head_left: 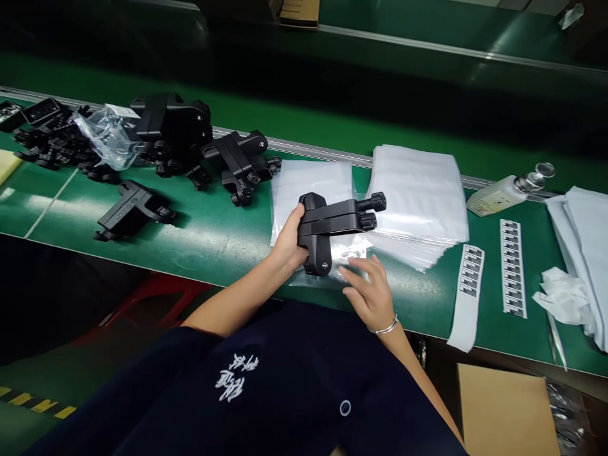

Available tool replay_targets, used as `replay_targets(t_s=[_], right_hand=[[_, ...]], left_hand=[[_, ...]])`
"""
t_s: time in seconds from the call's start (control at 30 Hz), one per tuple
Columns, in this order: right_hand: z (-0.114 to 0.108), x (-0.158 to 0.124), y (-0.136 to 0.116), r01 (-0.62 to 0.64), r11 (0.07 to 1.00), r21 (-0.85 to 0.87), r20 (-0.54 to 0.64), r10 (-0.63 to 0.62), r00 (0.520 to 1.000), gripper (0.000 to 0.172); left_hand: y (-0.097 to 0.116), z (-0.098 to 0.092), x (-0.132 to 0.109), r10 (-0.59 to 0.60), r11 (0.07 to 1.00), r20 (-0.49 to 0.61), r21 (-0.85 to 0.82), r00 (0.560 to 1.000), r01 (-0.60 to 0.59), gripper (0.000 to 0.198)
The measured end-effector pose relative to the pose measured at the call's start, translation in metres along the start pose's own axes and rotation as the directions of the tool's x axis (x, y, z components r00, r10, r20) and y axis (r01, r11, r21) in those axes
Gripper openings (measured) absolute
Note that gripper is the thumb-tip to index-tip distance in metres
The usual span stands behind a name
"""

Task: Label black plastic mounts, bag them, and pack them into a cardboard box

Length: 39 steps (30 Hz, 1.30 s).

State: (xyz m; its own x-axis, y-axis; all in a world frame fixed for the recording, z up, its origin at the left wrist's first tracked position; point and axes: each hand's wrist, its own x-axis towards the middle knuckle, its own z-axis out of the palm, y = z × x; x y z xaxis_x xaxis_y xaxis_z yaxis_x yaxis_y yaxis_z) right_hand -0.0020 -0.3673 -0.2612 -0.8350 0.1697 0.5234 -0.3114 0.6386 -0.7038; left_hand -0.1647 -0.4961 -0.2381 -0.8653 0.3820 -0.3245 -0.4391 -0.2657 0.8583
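Note:
A black plastic bracket (327,218) with two knobs pointing right is gripped at its left side by my left hand (289,244), whose thumb shows on top. My right hand (370,291) is apart from it, below and to the right, with its fingers spread and nothing in them. Beneath the bracket lies a clear plastic bag (311,174) on the green table (228,247). To its right is a thick stack of translucent bags (415,190). Another black bracket (135,209) lies alone on the left.
Several black brackets (175,126) and small black parts (61,136) are heaped at the back left beside a crumpled clear bag (111,136). On the right are a pump bottle (498,195), two label strips (513,269), crumpled tissue (565,296) and tweezers (557,342).

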Motion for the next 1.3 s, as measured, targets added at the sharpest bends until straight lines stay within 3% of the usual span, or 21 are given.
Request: replay_targets(t_s=[0.07,0.13,0.23,0.3,0.37,0.43,0.5,0.63,0.77,0.83,0.9,0.97,1.03,1.1,1.17,1.3], right_hand=[[0.003,-0.001,-0.004,0.092,0.995,-0.046,0.045,-0.090,0.995,0.029],[0.003,-0.001,-0.008,0.090,0.995,-0.046,0.047,-0.088,0.995,0.027],[-0.003,0.002,-0.011,-0.113,0.984,0.140,-0.065,0.123,0.990,0.038],[-0.007,0.005,-0.007,-0.301,0.867,0.396,-0.100,0.367,0.925,0.057],[-0.009,0.008,0.003,-0.440,0.675,0.592,-0.045,0.573,0.818,0.063],[-0.008,0.011,0.015,-0.521,0.552,0.651,-0.019,0.698,0.716,0.057],[-0.003,0.014,0.027,-0.548,0.522,0.653,-0.043,0.748,0.662,0.055],[0.015,0.015,0.033,-0.525,0.528,0.667,-0.091,0.757,0.646,0.058],[0.027,0.014,0.023,-0.459,0.606,0.650,-0.191,0.715,0.673,0.061],[0.023,0.014,0.019,-0.476,0.659,0.583,-0.176,0.674,0.717,0.056],[0.013,0.015,0.018,-0.508,0.697,0.506,-0.156,0.653,0.741,0.045],[0.001,0.016,0.020,-0.516,0.706,0.485,-0.217,0.669,0.711,0.041],[-0.010,0.016,0.024,-0.505,0.663,0.553,-0.243,0.708,0.663,0.046],[-0.016,0.017,0.028,-0.511,0.556,0.656,-0.123,0.746,0.655,0.050],[-0.016,0.017,0.031,-0.514,0.438,0.738,-0.005,0.765,0.644,0.045],[-0.004,0.017,0.027,-0.478,0.245,0.844,0.089,0.814,0.573,0.047]], left_hand=[[0.003,0.002,0.000,-0.060,0.996,-0.014,-0.061,0.998,0.059,0.049],[0.004,0.005,-0.002,-0.105,0.991,-0.014,-0.087,0.994,0.104,0.048],[0.003,0.008,-0.011,-0.079,0.996,0.037,-0.026,0.996,0.080,0.050],[0.002,0.010,-0.019,0.002,0.998,0.115,0.060,0.993,-0.009,0.053],[0.001,0.013,-0.027,0.080,0.982,0.212,0.152,0.974,-0.113,0.056],[0.001,0.015,-0.034,0.098,0.964,0.279,0.210,0.955,-0.161,0.054],[-0.001,0.019,-0.037,0.066,0.958,0.335,0.243,0.940,-0.153,0.048],[-0.011,0.023,-0.040,0.113,0.917,0.409,0.307,0.905,-0.254,0.039],[-0.026,0.019,-0.042,0.214,0.882,0.498,0.271,0.840,-0.386,0.064],[-0.029,0.016,-0.040,0.215,0.903,0.454,0.244,0.865,-0.353,0.080],[-0.027,0.012,-0.035,0.207,0.936,0.352,0.202,0.913,-0.290,0.080],[-0.018,0.009,-0.031,0.153,0.972,0.317,0.124,0.936,-0.201,0.071],[-0.006,0.007,-0.028,0.054,0.990,0.368,0.104,0.928,-0.099,0.067],[0.006,0.007,-0.029,-0.014,0.982,0.448,0.174,0.894,-0.072,0.071],[0.015,0.008,-0.031,-0.026,0.958,0.539,0.254,0.842,-0.133,0.081],[0.022,0.012,-0.037,-0.058,0.917,0.729,0.310,0.682,-0.253,0.103]])
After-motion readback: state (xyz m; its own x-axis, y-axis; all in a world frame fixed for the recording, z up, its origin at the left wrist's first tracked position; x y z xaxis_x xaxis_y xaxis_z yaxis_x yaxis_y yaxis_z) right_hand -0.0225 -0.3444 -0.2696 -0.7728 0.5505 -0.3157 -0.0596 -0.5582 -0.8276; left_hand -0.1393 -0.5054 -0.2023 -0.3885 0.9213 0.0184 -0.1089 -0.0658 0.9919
